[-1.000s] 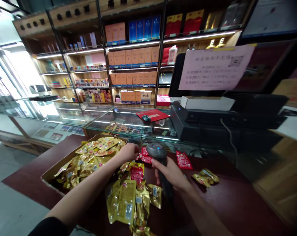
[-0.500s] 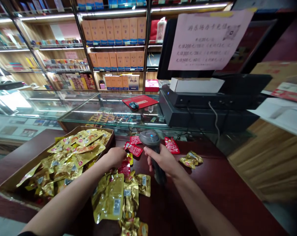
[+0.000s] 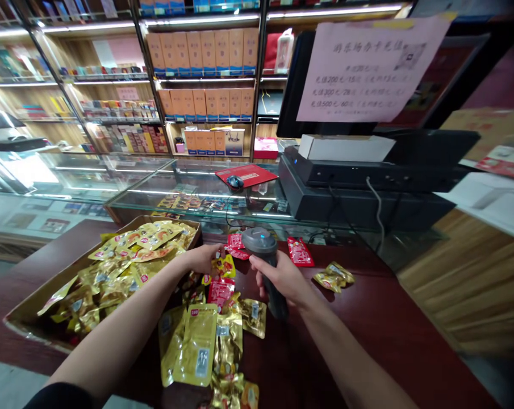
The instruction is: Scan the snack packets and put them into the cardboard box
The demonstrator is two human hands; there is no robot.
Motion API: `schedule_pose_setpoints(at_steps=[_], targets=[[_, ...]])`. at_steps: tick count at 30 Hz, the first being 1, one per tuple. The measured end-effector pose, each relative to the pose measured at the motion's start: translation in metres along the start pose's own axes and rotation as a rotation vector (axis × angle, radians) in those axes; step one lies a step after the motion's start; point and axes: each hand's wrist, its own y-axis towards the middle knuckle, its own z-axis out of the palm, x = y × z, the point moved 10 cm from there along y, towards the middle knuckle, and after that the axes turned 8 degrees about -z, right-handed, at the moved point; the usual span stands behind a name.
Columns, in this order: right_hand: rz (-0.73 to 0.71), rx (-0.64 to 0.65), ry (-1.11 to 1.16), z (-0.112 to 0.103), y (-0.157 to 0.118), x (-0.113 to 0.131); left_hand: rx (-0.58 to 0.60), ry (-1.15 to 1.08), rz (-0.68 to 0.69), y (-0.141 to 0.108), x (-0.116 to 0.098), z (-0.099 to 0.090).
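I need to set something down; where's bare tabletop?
Bare dark-red tabletop: between its right edge, crumpled gold packets and the right forearm; also between that forearm and shiny gold pouches. Crowded: around the left hand, beside the brown cardboard box.

White glare floods the left while shelf strips (image 3: pixel 333 12) glow.

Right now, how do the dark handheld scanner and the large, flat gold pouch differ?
The dark handheld scanner is held roughly upright in the right hand; the large, flat gold pouch lies unheld. The scanner shows a blue light; the pouch bears a pale label.
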Motion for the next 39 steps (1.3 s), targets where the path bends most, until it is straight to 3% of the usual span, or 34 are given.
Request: schedule_pose_setpoints(at_steps=[4, 10, 14, 20, 25, 39], targets=[[-0.006, -0.003, -0.003, -0.003, 0.002, -0.001, -0.033, -0.347, -0.005, 0.004, 0.0, -0.007], [-0.007, -0.012, -0.002, -0.005, 0.003, -0.002, 0.151, -1.005, -0.255, 0.001, -0.008, 0.013], [0.007, -0.014, 0.004, -0.005, 0.002, -0.002, 0.221, -1.358, -0.3, -0.002, -0.014, 0.01], [-0.01, 0.001, -0.007, -0.004, 0.004, -0.003, 0.288, -1.341, -0.28, -0.001, -0.011, 0.015], [0.04, 0.03, 0.016, 0.005, 0.004, -0.016, 0.079, -1.3, -0.28, 0.005, 0.0, 0.008], [0.09, 0.098, -0.003, 0.029, 0.004, -0.041, -0.131, -1.469, -0.374, 0.014, 0.028, 0.0]])
